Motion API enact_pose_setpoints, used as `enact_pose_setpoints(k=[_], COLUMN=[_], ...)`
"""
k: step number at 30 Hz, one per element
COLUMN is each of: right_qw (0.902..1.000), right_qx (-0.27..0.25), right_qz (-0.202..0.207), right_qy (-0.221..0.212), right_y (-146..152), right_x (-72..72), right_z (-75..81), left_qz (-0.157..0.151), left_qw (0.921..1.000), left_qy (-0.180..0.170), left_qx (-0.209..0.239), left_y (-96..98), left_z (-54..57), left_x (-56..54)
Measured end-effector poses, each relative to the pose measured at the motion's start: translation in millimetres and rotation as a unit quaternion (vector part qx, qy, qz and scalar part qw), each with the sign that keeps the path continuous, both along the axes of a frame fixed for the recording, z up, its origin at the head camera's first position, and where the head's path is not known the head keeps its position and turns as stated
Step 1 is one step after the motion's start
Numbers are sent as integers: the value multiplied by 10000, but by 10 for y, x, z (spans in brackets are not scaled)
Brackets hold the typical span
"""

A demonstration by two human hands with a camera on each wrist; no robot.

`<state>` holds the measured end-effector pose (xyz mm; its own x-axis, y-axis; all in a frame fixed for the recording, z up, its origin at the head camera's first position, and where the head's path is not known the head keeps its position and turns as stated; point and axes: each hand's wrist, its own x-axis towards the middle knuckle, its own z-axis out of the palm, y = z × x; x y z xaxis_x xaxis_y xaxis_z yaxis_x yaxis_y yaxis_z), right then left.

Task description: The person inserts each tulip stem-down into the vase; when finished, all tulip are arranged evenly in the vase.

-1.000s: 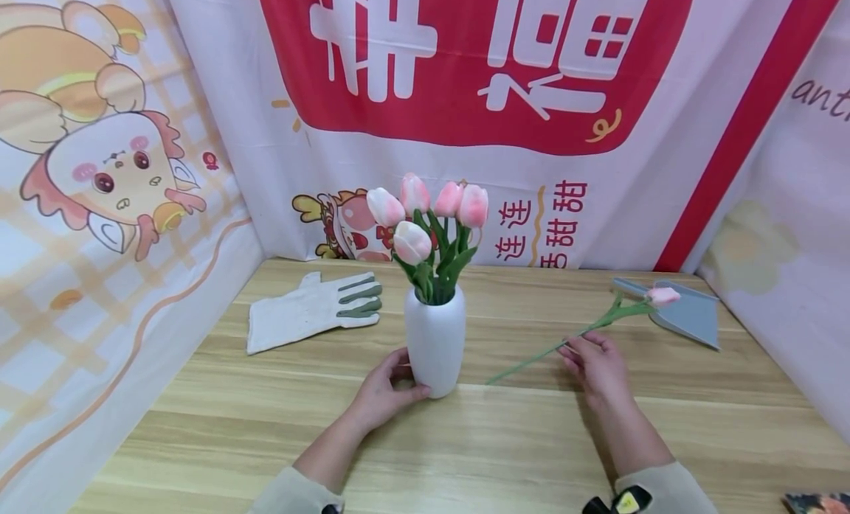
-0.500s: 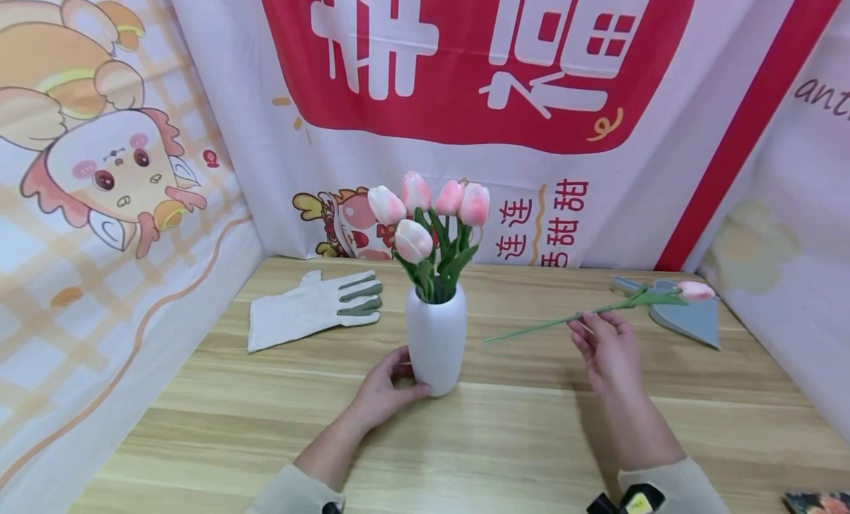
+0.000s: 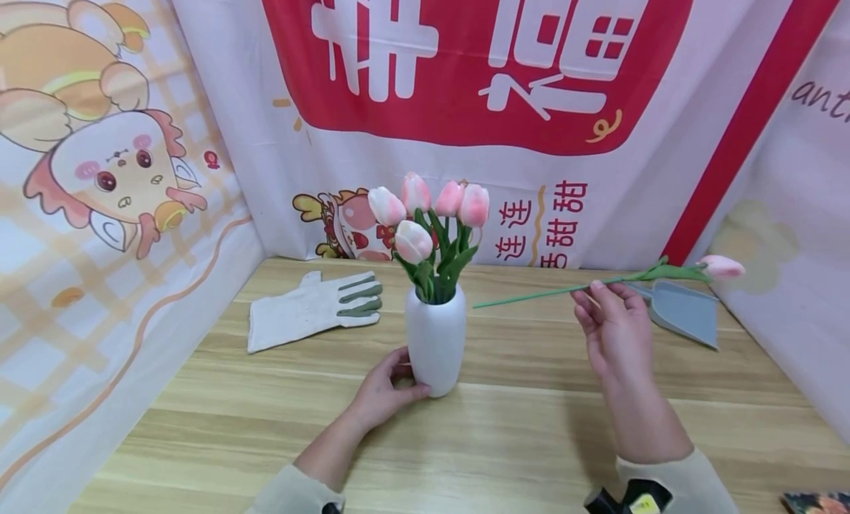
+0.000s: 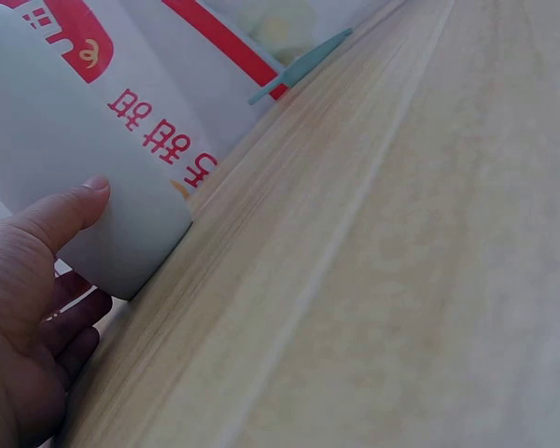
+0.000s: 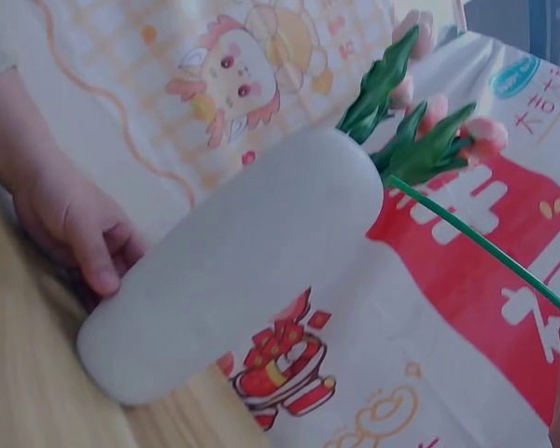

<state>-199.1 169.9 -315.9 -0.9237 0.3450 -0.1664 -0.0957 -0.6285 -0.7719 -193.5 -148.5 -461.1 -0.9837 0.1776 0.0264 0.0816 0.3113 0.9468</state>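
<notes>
A white vase stands upright on the wooden table, with several pink-and-white tulips in its mouth. My left hand holds the vase low down; in the left wrist view its thumb lies along the near side. Off to the right, my right hand pinches a single tulip by its green stem, above the table. The stem lies nearly level, its bare end towards the vase and its pink bloom pointing right. In the right wrist view, the stem's end overlaps the vase's rim area.
A white work glove with grey-green fingers lies left of the vase. Behind the right hand is a grey-blue dustpan. A dark floral-patterned item shows at the lower right corner. Printed cloths hang around the table.
My right hand has lifted the single tulip up and to the right, and its stem has turned from slanted to nearly level. The left hand and the vase have stayed put.
</notes>
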Motion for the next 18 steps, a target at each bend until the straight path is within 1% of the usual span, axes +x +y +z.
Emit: enact_pose_setpoints(k=[5,10,15,18], right_qw=[9992,9951,9863,9769], right_qx=[-159,-71,318,828], right_qz=[-151,-378,-675,-938], right_qy=[322,913,1474,1731], right_y=[-143,-324,-483,-560], right_x=[62,119,150,170], right_z=[161,241,218,189], left_qz=[3,-7,7,4], left_qw=[10000,10000,10000,10000], left_qy=[-5,21,7,17], left_qx=[2,0,-2,1], left_y=[-4,-7,-8,-10], left_z=[-10,-6,-3,-1], left_x=[-5,3,6,5])
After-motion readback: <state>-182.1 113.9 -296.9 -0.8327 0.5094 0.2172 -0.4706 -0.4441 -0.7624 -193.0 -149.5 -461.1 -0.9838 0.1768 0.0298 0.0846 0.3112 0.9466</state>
